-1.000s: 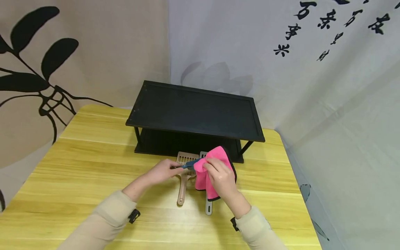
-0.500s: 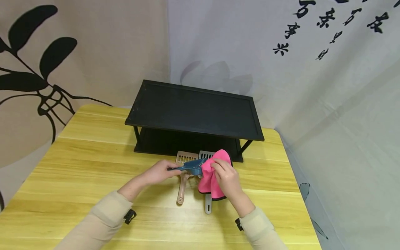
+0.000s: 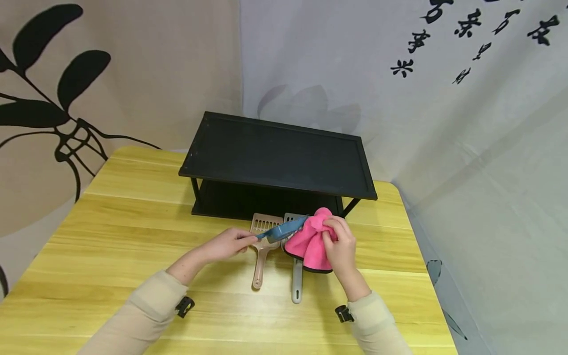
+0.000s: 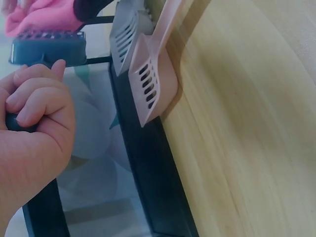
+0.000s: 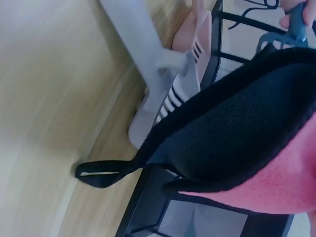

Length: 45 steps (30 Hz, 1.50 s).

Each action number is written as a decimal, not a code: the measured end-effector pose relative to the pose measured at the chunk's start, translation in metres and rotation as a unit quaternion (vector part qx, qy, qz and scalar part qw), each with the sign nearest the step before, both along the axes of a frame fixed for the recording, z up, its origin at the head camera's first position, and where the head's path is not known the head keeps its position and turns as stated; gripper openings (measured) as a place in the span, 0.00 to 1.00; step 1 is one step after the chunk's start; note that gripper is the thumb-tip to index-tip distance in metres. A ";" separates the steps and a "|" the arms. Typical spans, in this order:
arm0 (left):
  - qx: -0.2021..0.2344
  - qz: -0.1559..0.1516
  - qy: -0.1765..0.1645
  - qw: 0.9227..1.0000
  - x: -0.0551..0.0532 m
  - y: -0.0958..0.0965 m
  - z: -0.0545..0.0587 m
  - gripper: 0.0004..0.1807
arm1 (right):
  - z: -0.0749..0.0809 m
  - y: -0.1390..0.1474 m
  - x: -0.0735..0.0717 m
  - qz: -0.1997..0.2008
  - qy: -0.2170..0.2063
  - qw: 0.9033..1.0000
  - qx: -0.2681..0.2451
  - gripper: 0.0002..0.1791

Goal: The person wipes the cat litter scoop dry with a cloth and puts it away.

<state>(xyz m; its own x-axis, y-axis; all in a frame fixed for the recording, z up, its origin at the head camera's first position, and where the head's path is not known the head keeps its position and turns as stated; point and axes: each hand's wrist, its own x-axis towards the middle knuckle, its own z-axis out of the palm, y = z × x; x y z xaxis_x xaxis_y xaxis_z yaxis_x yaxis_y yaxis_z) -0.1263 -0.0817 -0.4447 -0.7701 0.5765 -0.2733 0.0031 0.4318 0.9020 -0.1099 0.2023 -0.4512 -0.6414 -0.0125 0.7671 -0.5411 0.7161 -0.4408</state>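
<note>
gripping the blue scoop (image 3: pixel 285 230) is the left hand (image 3: pixel 226 244), fingers (image 4: pixel 43 100) curled.

Your hands: two, left hand (image 3: pixel 227 244) and right hand (image 3: pixel 342 245) | your scoops: three, blue scoop (image 3: pixel 286 230), beige scoop (image 3: pixel 262 251), grey scoop (image 3: pixel 297 281) | pink cloth (image 3: pixel 310 244): probably one, folds hide some | black shelf (image 3: pixel 279 155): one | table (image 3: pixel 133 222): one

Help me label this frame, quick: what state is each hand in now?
Left hand: closed, holding the blue scoop by its handle.
Right hand: closed, holding the pink cloth.
</note>
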 end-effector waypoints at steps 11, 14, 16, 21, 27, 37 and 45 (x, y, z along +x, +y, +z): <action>0.002 0.013 0.012 1.000 -0.002 -0.002 -0.002 0.23 | 0.000 -0.008 0.003 0.015 -0.010 0.999 -0.037 0.10; 0.013 0.015 0.007 1.000 -0.003 -0.007 -0.001 0.25 | -0.001 -0.002 0.001 0.014 -0.053 0.995 -0.084 0.09; 0.025 0.012 -0.004 1.000 -0.003 -0.010 -0.001 0.25 | 0.001 0.003 -0.001 0.019 -0.083 0.990 -0.115 0.08; 0.037 0.002 -0.003 0.999 -0.006 -0.018 -0.002 0.21 | 0.019 0.008 0.002 0.025 -0.124 0.980 -0.153 0.06; 0.000 0.002 0.033 0.999 -0.009 -0.022 0.003 0.19 | 0.036 0.010 0.005 0.031 -0.137 0.980 -0.140 0.04; -0.061 -0.075 0.092 0.991 -0.009 -0.021 0.007 0.17 | 0.026 0.016 -0.012 0.079 -0.137 0.987 -0.014 0.10; -0.117 -0.110 0.177 0.971 -0.005 -0.005 0.016 0.14 | 0.033 -0.010 -0.002 0.188 -0.190 0.949 0.168 0.12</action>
<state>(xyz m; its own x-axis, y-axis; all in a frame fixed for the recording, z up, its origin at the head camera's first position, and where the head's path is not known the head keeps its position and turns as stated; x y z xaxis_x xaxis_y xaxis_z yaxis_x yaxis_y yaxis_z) -0.1316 -0.0866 -0.4289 -0.7051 0.6915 -0.1571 0.4106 0.5787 0.7047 -0.1121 0.1921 -0.4181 -0.7725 -0.4986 0.3932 -0.6341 0.6380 -0.4368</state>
